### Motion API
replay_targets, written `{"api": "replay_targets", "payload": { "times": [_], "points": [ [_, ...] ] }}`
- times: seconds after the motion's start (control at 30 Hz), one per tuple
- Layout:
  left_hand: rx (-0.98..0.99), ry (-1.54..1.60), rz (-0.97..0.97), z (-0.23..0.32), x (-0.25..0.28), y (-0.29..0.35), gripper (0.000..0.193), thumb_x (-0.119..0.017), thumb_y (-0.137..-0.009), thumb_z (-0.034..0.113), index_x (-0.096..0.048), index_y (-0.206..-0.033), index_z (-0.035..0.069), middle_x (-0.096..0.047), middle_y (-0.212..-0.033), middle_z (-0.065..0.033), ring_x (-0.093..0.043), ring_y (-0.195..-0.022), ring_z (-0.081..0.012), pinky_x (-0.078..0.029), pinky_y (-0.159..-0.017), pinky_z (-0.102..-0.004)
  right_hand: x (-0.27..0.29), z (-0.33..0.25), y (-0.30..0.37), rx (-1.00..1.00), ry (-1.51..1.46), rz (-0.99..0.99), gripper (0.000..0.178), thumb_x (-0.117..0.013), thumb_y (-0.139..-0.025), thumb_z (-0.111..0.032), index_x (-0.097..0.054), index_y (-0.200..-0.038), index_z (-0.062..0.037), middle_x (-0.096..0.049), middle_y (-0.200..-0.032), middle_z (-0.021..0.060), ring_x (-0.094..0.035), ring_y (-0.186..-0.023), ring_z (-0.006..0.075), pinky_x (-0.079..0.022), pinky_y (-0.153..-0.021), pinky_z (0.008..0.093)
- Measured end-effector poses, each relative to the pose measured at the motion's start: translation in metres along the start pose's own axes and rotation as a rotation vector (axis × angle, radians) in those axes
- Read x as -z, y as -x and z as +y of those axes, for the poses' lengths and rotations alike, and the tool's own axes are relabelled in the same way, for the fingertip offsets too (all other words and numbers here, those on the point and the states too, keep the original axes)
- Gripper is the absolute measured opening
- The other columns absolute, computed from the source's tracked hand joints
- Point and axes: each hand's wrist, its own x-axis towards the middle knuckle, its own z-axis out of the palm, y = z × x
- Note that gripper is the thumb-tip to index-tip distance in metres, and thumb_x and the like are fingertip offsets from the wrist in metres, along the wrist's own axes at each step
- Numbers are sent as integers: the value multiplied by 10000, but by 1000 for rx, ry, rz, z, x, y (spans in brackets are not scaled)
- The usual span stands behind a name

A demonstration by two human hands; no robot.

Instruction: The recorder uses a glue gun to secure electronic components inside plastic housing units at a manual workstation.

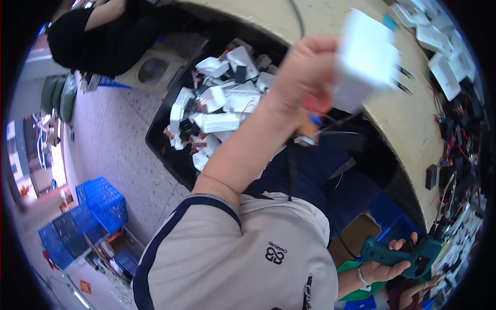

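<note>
At the upper centre of the head view, over the near edge of the tan tabletop (413,139), the left hand (307,67) gripped a white plug housing (364,57). Its fingers were closed on the near side of the housing; motion blur hid their exact contact. Two metal prongs (405,80) projected from the housing toward the right. Small red and blue parts (314,111) showed just below this hand; could not tell whether they were held.

At lower right, the right hand (385,268) was wrapped around the handle of a green power tool (418,254), thumb extended along it, fingertips showing on its far side. The tool's dark front end pointed up the table edge, toward loose black blocks (431,176) and wires. A silver band (363,277) circled the right wrist.

Below the left forearm stood a black bin (159,119) heaped with white casings (222,122) and wired parts. More white shells (444,75) lay on the tabletop at upper right. Blue crates (103,204) stood on the floor at left. A second person in black (103,39) was at upper left, near a beige stool (139,75).
</note>
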Motion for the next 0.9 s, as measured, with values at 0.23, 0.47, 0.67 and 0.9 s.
{"api": "replay_targets", "payload": {
  "times": [0.23, 0.47, 0.67, 0.9],
  "points": [
    [-219, -66, -65, 96, 67, 121, 521, -714, -687, 309, -551, -1128, 85, -462, -1121, -151, -477, -1040, -283, -472, -782, -440, 10, 7, -15, -33, -71, -98, 698, -577, -851, -378, -284, -1283, 86, -384, -1309, 176, -487, -800, 156, -422, -672, 241],
    [513, -983, 777, 131, 82, 274, 126, -699, -638, 63, -678, -746, 2, -586, -1018, -63, -565, -846, -122, -455, -696, -249, 6, 13, -26, -28, -67, -138, 686, -574, -854, -375, -282, -1299, 57, -362, -1319, 190, -496, -799, 161, -439, -663, 238],
    [861, -1572, 338, 127, 59, 248, 175, -700, -684, 132, -645, -783, -1, -608, -727, -71, -608, -745, -184, -461, -688, -292, -4, 15, -27, -18, -100, -197, 638, -580, -862, -327, -299, -1295, 47, -446, -1239, 208, -525, -777, 159, -460, -621, 235],
    [110, -1666, -210, 105, -22, 19, 175, -630, -754, 95, -599, -889, -13, -603, -788, -91, -569, -728, -199, -447, -675, -288, 0, 20, -21, 23, -146, -146, 624, -579, -861, -330, -313, -1276, 52, -449, -1232, 205, -553, -766, 149, -492, -613, 237]
  ]
}}
